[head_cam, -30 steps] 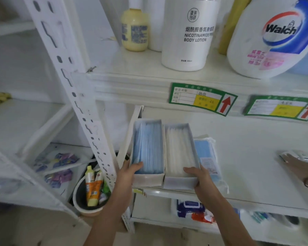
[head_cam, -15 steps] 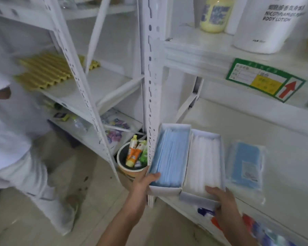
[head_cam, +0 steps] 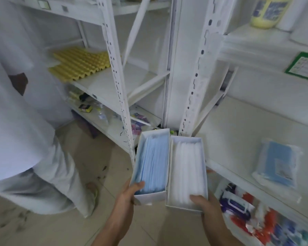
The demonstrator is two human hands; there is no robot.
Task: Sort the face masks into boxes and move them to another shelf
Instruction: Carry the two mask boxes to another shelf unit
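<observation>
Two open white boxes are held side by side in the air, off the shelf edge. The left box of blue masks (head_cam: pixel 152 164) is gripped at its near end by my left hand (head_cam: pixel 130 194), thumb over the rim on the masks. The right box of white masks (head_cam: pixel 187 169) is gripped at its near end by my right hand (head_cam: pixel 205 204), thumb resting on the masks. A sealed pack of blue masks (head_cam: pixel 278 163) lies on the right shelf (head_cam: pixel 238 139).
A person in white (head_cam: pixel 21 121) stands close on the left. A white shelving unit (head_cam: pixel 114 86) ahead holds yellow corrugated trays (head_cam: pixel 80 64) on its middle level and small items below. White uprights (head_cam: pixel 196 77) stand between the units. Packaged goods (head_cam: pixel 247 215) fill the lower right shelf.
Both boxes have come off the right shelf toward me and to the left, now over the floor. My view has turned left, showing more of the other shelving unit and the person.
</observation>
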